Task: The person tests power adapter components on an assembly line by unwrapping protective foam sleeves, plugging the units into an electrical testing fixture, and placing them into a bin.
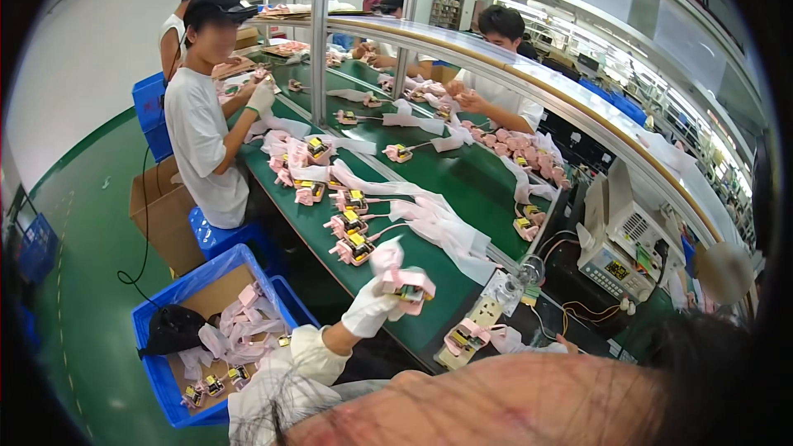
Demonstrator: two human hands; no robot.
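My left hand, in a white glove, is closed around a pink power adapter whose uncovered side shows a circuit board. It is raised over the near edge of the green conveyor table. Another pink adapter sits on a beige socket block to the right, with a pale wrapped cable trailing from it. By the end of that wrapping, a few bare fingertips show, seemingly my right hand; the rest is hidden behind a large blurred patch of skin and hair along the lower edge.
Several open adapters with wrapped cables lie along the table. A blue bin with more adapters stands at lower left. A bench instrument is at right. Co-workers sit at left and across. Metal posts rise from the table.
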